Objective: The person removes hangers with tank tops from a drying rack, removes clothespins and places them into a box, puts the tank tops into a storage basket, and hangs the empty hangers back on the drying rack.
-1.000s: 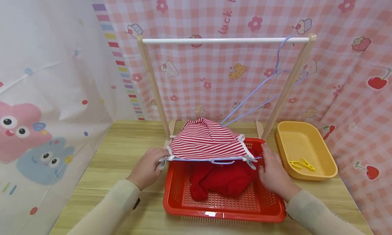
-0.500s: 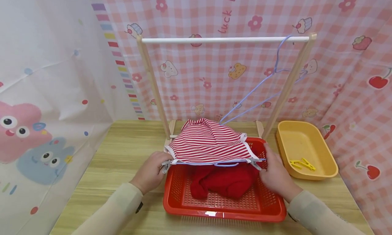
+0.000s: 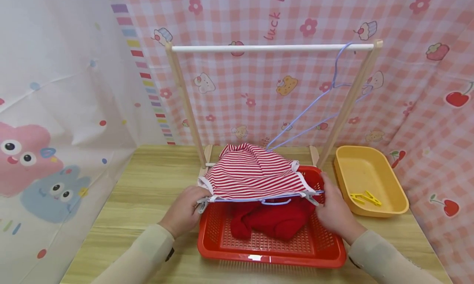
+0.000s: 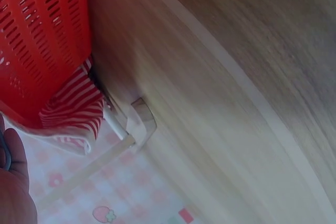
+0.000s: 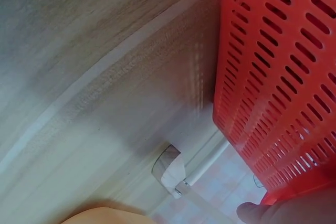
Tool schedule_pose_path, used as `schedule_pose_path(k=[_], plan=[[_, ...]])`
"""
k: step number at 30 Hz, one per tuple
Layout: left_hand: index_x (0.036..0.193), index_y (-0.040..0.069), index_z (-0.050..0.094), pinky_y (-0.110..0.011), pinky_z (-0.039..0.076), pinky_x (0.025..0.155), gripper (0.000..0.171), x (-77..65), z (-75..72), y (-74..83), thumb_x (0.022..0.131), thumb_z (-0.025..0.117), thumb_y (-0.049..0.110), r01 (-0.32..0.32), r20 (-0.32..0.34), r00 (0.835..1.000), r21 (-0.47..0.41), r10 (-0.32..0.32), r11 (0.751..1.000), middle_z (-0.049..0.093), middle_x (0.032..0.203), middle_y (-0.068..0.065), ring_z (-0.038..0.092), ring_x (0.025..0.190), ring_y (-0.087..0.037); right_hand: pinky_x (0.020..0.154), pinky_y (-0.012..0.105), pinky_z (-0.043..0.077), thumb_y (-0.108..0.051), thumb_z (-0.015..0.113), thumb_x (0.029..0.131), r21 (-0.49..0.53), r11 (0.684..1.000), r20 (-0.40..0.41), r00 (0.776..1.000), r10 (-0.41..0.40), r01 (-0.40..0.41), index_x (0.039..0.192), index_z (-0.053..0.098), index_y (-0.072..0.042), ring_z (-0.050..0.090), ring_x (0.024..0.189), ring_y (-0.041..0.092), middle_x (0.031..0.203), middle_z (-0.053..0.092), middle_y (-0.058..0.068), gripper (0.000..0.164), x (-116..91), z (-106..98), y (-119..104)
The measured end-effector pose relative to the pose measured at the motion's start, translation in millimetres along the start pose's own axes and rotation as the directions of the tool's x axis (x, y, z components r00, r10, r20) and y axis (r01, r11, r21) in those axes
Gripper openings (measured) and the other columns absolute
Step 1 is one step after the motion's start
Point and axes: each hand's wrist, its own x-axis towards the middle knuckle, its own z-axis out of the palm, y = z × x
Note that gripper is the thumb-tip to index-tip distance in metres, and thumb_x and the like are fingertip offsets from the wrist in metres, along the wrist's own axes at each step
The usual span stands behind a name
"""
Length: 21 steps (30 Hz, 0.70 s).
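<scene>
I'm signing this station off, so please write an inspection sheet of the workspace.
Surface: wood-grain table.
Job's things: striped garment fastened by grey clips to a blue hanger, partly above the red basket; red cloth inside.
Clutter: yellow clips in the yellow tray.
Hands: left hand and right hand hold the blue hanger's ends; exact grips partly hidden.
Cables: nothing seen.
Surroundings: wooden rack with a second hanger hooked on its white rail; pink checked backdrop.

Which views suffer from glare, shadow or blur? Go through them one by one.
Head: bright and fairly even, the striped garment crisp, small white glare on the front rim of the red basket; left wrist: dimmer and softer, the grain of the wooden table hazy; right wrist: also dim and soft, with shadow on the table beside the basket.
</scene>
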Motion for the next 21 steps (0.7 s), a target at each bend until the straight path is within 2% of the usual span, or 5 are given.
schedule_pose_path(k=[5,10,17,21], plan=[[0.109,0.017,0.073,-0.045,0.055,0.101,0.02,-1.1,1.4,1.4,0.095,0.067,0.003,-0.01,-0.006,1.0,0.01,0.01,1.0,0.077,0.116,0.005,0.065,0.112,-0.02,0.118,0.078,0.023,0.005,0.06,0.088,0.013,0.999,-0.004,0.999,-0.037,0.037,0.169,0.0,-0.01,0.018,0.155,0.055,0.172,0.014,0.028,0.102,-1.4,-3.4,3.2],[0.109,0.017,0.073,-0.045,0.055,0.101,0.02,-2.1,1.3,1.8,0.095,0.068,0.003,-0.004,-0.006,1.0,0.016,0.004,1.0,0.077,0.116,0.005,0.065,0.111,-0.02,0.117,0.08,0.021,0.005,0.061,0.086,-0.027,0.993,0.013,0.994,-0.112,0.113,0.167,0.009,-0.004,0.013,0.156,0.057,0.173,0.008,0.029,0.097,-4.4,-12.0,3.5],[0.11,0.018,0.073,-0.045,0.056,0.101,0.021,-3.7,1.1,1.7,0.096,0.068,0.004,0.012,0.002,1.0,0.026,-0.012,1.0,0.076,0.117,0.005,0.064,0.112,-0.019,0.116,0.08,0.023,0.01,0.059,0.082,-0.072,0.984,0.024,0.986,-0.162,0.164,0.164,0.021,0.001,0.018,0.154,0.059,0.172,0.012,0.031,0.09,1.0,-36.4,-12.2],[0.11,0.019,0.072,-0.045,0.056,0.101,0.021,-3.6,1.7,1.6,0.096,0.068,0.004,0.006,0.0,1.0,0.031,-0.006,1.0,0.076,0.117,0.005,0.064,0.112,-0.02,0.117,0.078,0.026,0.008,0.058,0.085,-0.13,0.971,0.011,0.98,-0.2,0.2,0.16,0.027,0.007,0.025,0.151,0.06,0.169,0.019,0.034,0.081,10.7,-49.7,-23.4]])
